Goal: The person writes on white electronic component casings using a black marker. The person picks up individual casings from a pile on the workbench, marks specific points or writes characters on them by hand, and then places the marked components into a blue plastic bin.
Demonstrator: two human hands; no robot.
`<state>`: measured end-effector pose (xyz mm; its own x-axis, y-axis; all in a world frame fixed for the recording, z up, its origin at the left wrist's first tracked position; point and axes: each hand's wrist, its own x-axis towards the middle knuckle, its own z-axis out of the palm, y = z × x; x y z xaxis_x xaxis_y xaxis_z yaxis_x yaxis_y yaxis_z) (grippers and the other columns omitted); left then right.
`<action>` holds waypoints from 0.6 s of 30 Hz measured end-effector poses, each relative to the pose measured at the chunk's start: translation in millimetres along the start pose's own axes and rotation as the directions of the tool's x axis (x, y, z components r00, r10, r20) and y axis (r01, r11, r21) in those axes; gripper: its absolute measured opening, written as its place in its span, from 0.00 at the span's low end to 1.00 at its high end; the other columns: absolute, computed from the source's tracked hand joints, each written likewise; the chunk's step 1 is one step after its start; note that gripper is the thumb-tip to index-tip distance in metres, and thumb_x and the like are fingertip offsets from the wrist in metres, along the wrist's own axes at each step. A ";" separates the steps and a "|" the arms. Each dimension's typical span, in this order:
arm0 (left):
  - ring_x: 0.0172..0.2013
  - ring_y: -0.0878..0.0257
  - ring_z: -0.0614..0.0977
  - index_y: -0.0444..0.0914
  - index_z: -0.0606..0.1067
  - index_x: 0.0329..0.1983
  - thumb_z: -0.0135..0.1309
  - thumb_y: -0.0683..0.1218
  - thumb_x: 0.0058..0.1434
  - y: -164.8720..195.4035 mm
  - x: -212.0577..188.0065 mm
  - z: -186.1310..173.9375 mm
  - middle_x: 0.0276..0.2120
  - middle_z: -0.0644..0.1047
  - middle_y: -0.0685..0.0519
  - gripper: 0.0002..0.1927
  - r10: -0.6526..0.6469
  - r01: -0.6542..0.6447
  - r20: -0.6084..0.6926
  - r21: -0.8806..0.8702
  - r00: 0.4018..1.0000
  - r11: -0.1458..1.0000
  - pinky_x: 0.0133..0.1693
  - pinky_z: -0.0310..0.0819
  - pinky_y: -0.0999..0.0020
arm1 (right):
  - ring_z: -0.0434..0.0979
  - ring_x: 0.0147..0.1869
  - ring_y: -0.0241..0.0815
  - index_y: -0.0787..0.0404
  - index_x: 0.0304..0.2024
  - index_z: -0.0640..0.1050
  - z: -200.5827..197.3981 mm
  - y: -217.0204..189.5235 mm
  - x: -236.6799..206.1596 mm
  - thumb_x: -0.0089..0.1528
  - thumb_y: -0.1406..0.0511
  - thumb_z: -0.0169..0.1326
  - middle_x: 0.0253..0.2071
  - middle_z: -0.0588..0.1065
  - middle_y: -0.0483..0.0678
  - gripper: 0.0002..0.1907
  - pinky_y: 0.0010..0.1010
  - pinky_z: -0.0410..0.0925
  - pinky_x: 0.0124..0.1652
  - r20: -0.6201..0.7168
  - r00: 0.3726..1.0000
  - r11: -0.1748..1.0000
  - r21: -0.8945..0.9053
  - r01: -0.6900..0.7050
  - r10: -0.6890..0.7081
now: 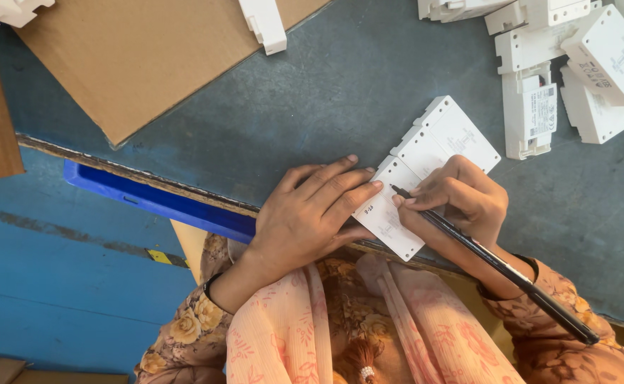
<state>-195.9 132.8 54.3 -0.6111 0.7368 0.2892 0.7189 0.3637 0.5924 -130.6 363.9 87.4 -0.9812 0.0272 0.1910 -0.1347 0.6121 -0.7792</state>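
1. Right hand [461,199] clenched on a black pen [493,263], pinch grip near the tip, barrel trailing back past the wrist toward the lower right
2. Pen tip touches or sits just above the top face of the near white module [386,213], close to its left-centre, beside small handwritten marks
3. Left hand [312,213] lies flat, fingers [340,186] spread over the left edge of that module, pressing it down, grasping nothing
4. Modules form a row of white rectangular units [440,146], long axis running diagonally from the near edge up and to the right; next unmarked faces lie up-right of the pen tip, nearer the right hand
5. Row rests on a grey-blue table [312,92], near its front edge
6. More white modules piled loose at top right [575,64], well apart; cardboard sheet [148,57] top left; blue tray [156,203] under the table edge
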 end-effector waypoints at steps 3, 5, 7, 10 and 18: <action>0.63 0.60 0.75 0.45 0.73 0.62 0.60 0.65 0.60 -0.3 -0.3 0.4 0.58 0.76 0.56 0.32 0.001 -0.001 -0.005 -0.002 1.000 1.000 0.61 0.67 0.59 | 0.75 0.31 0.30 0.62 0.27 0.78 0.5 2.0 -0.4 0.53 0.72 0.72 0.32 0.74 0.46 0.12 0.18 0.64 0.26 0.001 1.000 1.000 -0.002 -0.002 0.002; 0.64 0.60 0.75 0.45 0.73 0.62 0.60 0.65 0.61 -0.5 -0.5 0.4 0.58 0.77 0.56 0.32 0.002 -0.002 -0.009 -0.005 1.000 1.000 0.61 0.67 0.59 | 0.75 0.31 0.30 0.62 0.27 0.78 1.1 2.8 -0.4 0.53 0.72 0.72 0.32 0.74 0.46 0.12 0.18 0.65 0.26 0.000 1.000 1.000 0.001 -0.003 0.003; 0.64 0.60 0.75 0.45 0.74 0.62 0.61 0.65 0.61 -0.9 -0.5 0.4 0.58 0.77 0.56 0.32 0.002 -0.003 -0.011 -0.010 1.000 1.000 0.61 0.67 0.59 | 0.75 0.31 0.29 0.62 0.27 0.78 1.6 3.0 -0.4 0.53 0.72 0.72 0.32 0.74 0.46 0.12 0.18 0.65 0.27 -0.003 1.000 1.000 0.003 0.000 0.000; 0.63 0.59 0.75 0.45 0.74 0.62 0.60 0.65 0.60 -0.9 -0.5 0.3 0.58 0.77 0.55 0.32 0.006 -0.006 -0.006 -0.005 1.000 1.000 0.61 0.67 0.59 | 0.74 0.28 0.29 0.62 0.25 0.78 1.1 2.4 -0.3 0.51 0.72 0.72 0.31 0.74 0.46 0.13 0.19 0.62 0.24 0.004 1.000 1.000 -0.021 -0.002 0.002; 0.63 0.60 0.75 0.46 0.74 0.63 0.61 0.65 0.61 0.0 -1.2 1.2 0.58 0.77 0.56 0.32 -0.001 0.001 -0.013 -0.005 1.000 1.000 0.61 0.68 0.60 | 0.75 0.31 0.29 0.62 0.26 0.77 0.8 4.4 0.5 0.53 0.72 0.72 0.31 0.74 0.46 0.13 0.19 0.65 0.26 0.001 1.000 1.000 0.001 0.010 -0.010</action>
<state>-194.9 132.6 53.1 -0.6160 0.7291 0.2983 0.7168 0.3617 0.5961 -131.8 365.9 83.6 -0.9799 0.0201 0.1985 -0.1450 0.6117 -0.7776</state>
